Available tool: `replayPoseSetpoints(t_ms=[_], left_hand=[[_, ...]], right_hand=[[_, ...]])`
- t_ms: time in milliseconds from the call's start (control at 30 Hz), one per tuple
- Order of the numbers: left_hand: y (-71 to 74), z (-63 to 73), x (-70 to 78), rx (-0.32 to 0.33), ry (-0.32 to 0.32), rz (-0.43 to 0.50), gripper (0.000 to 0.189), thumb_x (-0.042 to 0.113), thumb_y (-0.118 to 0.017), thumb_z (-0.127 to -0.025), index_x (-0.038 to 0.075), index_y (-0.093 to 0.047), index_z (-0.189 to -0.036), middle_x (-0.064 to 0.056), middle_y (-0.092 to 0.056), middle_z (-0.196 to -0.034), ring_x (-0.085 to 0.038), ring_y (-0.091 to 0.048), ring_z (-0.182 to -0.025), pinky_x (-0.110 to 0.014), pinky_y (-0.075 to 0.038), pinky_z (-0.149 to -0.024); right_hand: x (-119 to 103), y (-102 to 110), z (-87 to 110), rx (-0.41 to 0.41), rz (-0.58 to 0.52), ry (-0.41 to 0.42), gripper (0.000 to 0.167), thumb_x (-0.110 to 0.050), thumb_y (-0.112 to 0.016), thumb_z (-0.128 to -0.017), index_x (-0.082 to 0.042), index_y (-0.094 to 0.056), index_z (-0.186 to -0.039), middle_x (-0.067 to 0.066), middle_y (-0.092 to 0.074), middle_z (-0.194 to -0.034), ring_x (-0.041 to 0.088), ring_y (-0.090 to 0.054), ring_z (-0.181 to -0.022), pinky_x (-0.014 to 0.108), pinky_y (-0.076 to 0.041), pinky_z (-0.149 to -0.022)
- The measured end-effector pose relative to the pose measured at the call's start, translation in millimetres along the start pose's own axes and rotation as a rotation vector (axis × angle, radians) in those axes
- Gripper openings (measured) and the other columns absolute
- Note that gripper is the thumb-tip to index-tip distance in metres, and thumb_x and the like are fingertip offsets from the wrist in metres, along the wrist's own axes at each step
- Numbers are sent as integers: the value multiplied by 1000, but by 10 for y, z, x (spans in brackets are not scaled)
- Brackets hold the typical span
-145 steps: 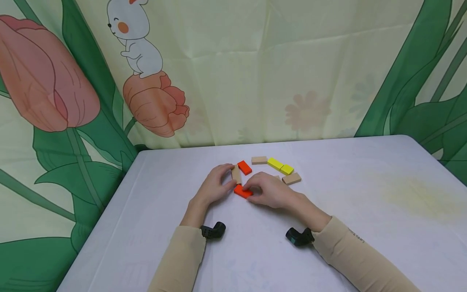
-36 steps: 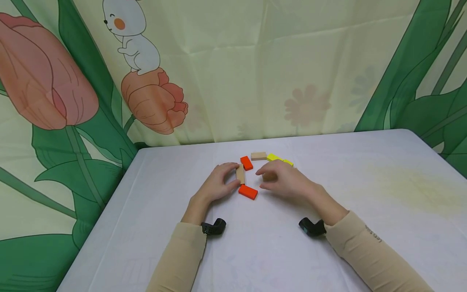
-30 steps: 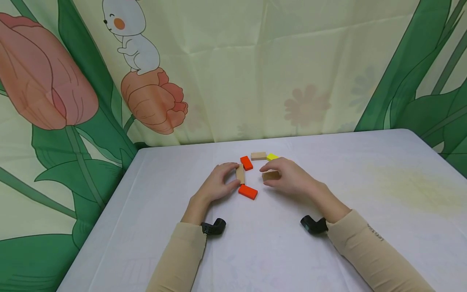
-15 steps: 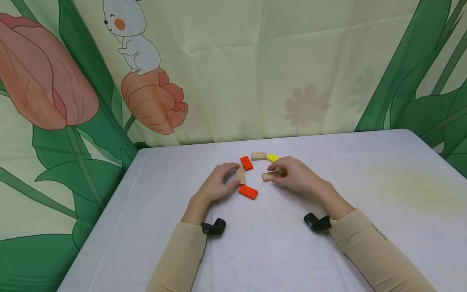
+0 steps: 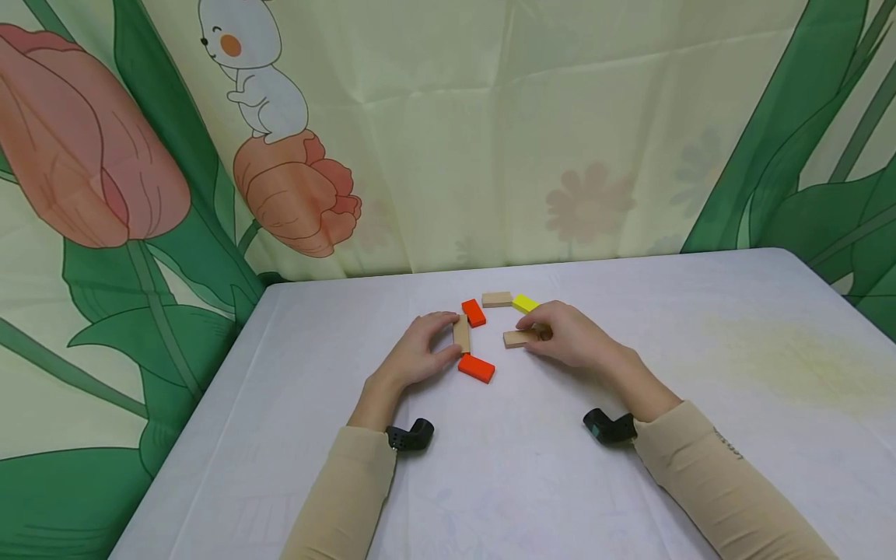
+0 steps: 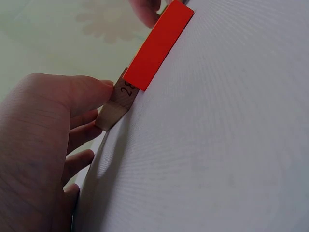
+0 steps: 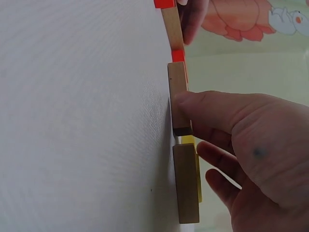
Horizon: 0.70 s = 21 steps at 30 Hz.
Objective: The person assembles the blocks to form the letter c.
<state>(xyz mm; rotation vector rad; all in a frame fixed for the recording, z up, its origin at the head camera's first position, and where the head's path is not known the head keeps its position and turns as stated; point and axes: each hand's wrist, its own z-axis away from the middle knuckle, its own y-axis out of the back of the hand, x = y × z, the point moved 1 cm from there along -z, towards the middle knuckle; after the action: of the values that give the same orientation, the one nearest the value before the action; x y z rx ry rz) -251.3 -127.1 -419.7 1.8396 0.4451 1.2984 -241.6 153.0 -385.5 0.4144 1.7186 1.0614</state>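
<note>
In the head view my left hand (image 5: 413, 358) pinches a plain wooden block (image 5: 461, 334), thumb at its near end and fingers at the far end. Dark print shows on that block's end (image 6: 126, 91) in the left wrist view. A red block (image 5: 477, 369) lies at its near end, another red block (image 5: 474, 313) at its far end. My right hand (image 5: 577, 334) pinches a second wooden block (image 7: 177, 77) between thumb and fingers, low over the white cloth. Its right part is hidden by the fingers in the head view.
Behind stand a wooden block (image 5: 497, 299) and a yellow block (image 5: 524, 303), end to end. Another wooden block (image 7: 186, 183) lies beside the right hand, with yellow behind it. A patterned curtain (image 5: 448, 155) hangs past the table's far edge.
My right hand has let go of the near red block, moved right and taken hold of the middle wooden block. My left hand stays at its block. Little differs over the last half second.
</note>
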Motion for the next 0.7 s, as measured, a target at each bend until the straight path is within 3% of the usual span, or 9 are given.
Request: replayPoseSetpoints(t_ms=[167, 400, 700], left_hand=[[1, -8, 2, -4, 2, -9, 57, 29, -67, -93, 13, -55, -146, -5, -51, -149, -23, -39, -141, -45, -22, -120], [3, -1, 3, -3, 16, 1, 56, 29, -68, -93, 14, -55, -146, -4, -51, -149, -23, -40, -140, -47, -31, -116], [-3, -5, -2, -5, 15, 5, 56, 29, -68, -93, 15, -55, -146, -4, -50, -149, -23, -40, -140, -47, -31, -116]], right_hand=[[15, -11, -4, -2, 17, 4, 27, -5, -75, -89, -3, -74, -116, 5, -69, -111, 28, -55, -105, 47, -49, -96], [14, -23, -19, 0, 36, 28, 27, -4, -75, -89, -3, -74, -116, 7, -68, -113, 30, -56, -109, 49, -48, -99], [1, -17, -4, 21, 21, 19, 26, -4, -76, -89, -4, -73, -115, 6, -68, -111, 28, -55, -107, 47, -48, -99]])
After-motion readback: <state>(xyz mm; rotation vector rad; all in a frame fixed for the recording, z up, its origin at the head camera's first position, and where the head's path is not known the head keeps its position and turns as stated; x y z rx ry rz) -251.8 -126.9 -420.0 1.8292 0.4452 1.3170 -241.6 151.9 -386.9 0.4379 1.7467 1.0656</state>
